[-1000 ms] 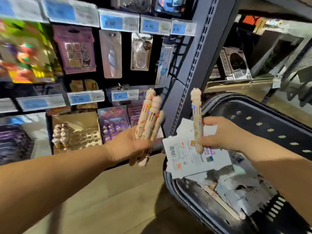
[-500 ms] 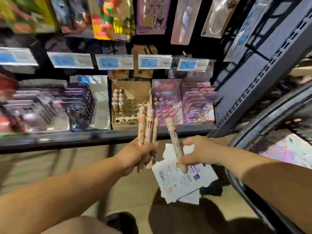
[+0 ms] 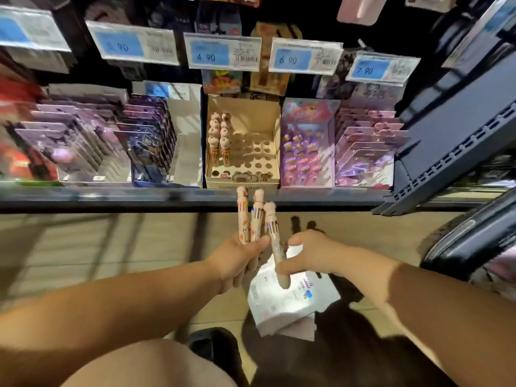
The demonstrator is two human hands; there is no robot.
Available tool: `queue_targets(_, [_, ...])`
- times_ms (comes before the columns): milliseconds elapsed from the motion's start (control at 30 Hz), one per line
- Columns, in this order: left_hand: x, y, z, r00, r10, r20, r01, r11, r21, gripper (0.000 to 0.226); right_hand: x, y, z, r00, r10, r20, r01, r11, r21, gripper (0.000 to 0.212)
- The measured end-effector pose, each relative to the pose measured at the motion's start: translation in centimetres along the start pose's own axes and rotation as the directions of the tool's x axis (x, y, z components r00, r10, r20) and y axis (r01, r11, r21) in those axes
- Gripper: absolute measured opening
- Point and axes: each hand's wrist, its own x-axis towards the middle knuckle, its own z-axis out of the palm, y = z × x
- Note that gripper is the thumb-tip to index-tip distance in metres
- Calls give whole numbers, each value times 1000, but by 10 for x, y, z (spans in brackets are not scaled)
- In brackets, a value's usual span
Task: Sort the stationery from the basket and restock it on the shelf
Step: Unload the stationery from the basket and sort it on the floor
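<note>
My left hand [image 3: 237, 261] grips a bunch of beige multicolour pens [image 3: 250, 219] with bear-shaped tops, held upright. My right hand [image 3: 312, 254] pinches one more such pen [image 3: 275, 241], leaning it against the bunch, and also holds a stack of white carded packs [image 3: 287, 300] under its fingers. On the shelf just beyond stands the cardboard pen display box [image 3: 268, 121], with several of the same pens [image 3: 219, 138] in its left holes and most other holes empty. The black basket [image 3: 472, 247] shows at the right edge.
The shelf's front rail [image 3: 139, 198] runs across below the boxes. Purple carded packs [image 3: 363, 143] and a pink display [image 3: 307, 141] flank the pen box on the right, dark packs [image 3: 145, 135] on the left. Price tags [image 3: 223, 53] hang above. A grey upright [image 3: 460, 135] stands right.
The view swung from the basket down to the lower shelf. My right hand brought its single pen leftward against the bunch in my left hand.
</note>
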Motion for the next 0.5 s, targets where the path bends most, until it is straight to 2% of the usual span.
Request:
queue_targets(100, [3, -3, -1, 1000, 12, -26, -12, 1000, 8, 24, 5, -3, 1, 1000, 1, 14, -1, 999, -48, 73])
queue_targets(233, [6, -10, 3, 998, -12, -55, 15, 999, 42, 31, 14, 0, 7, 999, 16, 30, -14, 997, -79, 67])
queue_targets(333, [9, -22, 10, 997, -43, -65, 48, 995, 82, 39, 20, 9, 13, 998, 26, 64, -19, 994, -104, 53])
queue_targets(500, [10, -35, 23, 996, -86, -39, 89, 993, 76, 43, 25, 21, 20, 995, 65, 76, -54, 988, -142, 65])
